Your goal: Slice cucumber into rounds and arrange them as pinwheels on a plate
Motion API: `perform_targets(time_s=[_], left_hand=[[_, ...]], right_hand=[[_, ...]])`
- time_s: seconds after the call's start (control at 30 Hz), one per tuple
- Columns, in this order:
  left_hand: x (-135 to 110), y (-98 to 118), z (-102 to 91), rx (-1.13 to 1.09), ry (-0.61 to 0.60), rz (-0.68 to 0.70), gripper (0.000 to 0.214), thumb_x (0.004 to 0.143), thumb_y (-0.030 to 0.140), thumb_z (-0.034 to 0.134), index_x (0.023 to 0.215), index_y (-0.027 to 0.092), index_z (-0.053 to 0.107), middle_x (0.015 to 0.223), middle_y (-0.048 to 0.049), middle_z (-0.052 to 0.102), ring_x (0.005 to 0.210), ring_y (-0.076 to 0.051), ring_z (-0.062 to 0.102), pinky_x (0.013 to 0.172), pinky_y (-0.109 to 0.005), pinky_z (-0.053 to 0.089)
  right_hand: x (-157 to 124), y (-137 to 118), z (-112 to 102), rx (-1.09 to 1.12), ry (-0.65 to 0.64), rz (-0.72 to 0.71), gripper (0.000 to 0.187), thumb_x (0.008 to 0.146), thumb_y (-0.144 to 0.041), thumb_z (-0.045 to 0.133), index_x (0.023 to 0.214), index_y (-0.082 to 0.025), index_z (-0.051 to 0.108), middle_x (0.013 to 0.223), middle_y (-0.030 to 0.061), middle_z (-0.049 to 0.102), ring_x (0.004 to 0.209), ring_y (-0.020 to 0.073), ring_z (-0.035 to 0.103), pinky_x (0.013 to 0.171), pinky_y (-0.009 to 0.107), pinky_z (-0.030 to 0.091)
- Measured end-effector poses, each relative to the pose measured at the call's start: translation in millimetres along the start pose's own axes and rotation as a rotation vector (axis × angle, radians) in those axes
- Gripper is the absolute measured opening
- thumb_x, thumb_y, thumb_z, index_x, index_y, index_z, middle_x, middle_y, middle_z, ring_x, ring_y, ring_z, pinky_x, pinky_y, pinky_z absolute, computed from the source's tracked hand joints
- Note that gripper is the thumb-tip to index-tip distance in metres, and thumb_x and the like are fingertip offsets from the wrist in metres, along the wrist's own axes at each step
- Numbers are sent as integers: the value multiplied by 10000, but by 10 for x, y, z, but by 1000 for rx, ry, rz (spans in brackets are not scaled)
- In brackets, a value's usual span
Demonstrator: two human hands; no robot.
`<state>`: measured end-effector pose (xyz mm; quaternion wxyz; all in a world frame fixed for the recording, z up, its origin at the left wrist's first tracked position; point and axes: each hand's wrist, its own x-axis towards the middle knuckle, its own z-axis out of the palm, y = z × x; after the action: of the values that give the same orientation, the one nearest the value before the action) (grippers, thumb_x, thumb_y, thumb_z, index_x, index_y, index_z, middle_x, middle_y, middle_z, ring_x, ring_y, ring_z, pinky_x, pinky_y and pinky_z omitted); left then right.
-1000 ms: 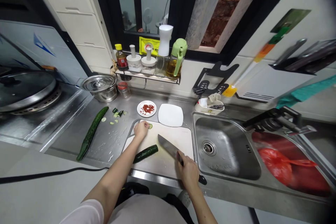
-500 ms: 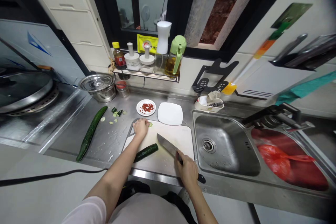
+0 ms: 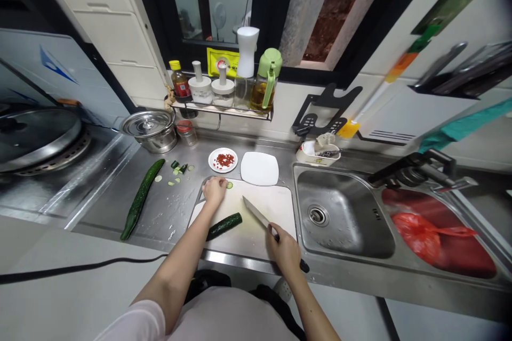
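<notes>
My right hand (image 3: pixel 285 249) grips a kitchen knife (image 3: pixel 256 213) by its black handle, the blade pointing up and left above the white cutting board (image 3: pixel 264 245). My left hand (image 3: pixel 215 190) rests at the board's far left corner with its fingers curled; what they hold, if anything, is hidden. A pale cucumber slice (image 3: pixel 229 185) shows just right of those fingers. Partly behind my left forearm, a cut length of dark green cucumber (image 3: pixel 224 226) lies on the board. To the left, a whole cucumber (image 3: pixel 142 200) lies on the steel counter near several cucumber pieces (image 3: pixel 183 169).
Beyond the board stand a small plate of red bits (image 3: pixel 216 165) and a white square plate (image 3: pixel 259 168). The sink (image 3: pixel 344 224) adjoins on the right, with a red bag (image 3: pixel 418 237) beside it. A lidded steel pot (image 3: pixel 154 136) and seasoning shelf (image 3: pixel 224 111) stand behind.
The view has shifted slightly. The knife has turned a little, its blade now looking narrower. My left hand stays at the board's far left corner.
</notes>
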<state>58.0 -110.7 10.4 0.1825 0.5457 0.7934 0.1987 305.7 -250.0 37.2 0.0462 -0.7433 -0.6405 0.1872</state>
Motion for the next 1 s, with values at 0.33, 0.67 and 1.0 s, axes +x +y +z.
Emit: perform_targets(time_s=[0.33,0.67,1.0], left_hand=[[-969,-341,-151,-237,73,350,210,908,336,532,927,206,697,905,-48,680,845,-180,605,787,-306,467],[-1314,-423,25,-53,58,621,199,925,314,547,1046,236,685,1029,-60,663,956,-198,589,837,-349,452],[-1123,-540,111,-12,31,714,284,950,320,515,1178,261,674,1080,-60,669,963,-181,596,857,-326,491]], right_hand=[[115,-57,18,24,-151,3,364,990,-361,350,1062,-198,667,887,77,733,818,190,656,619,251,302],[109,-165,34,159,-202,-51,319,973,-328,385,1175,-202,597,906,49,717,823,181,633,644,237,316],[6,-318,-50,-6,-302,-119,309,1007,-310,323,1057,-180,598,893,66,710,790,176,638,599,254,274]])
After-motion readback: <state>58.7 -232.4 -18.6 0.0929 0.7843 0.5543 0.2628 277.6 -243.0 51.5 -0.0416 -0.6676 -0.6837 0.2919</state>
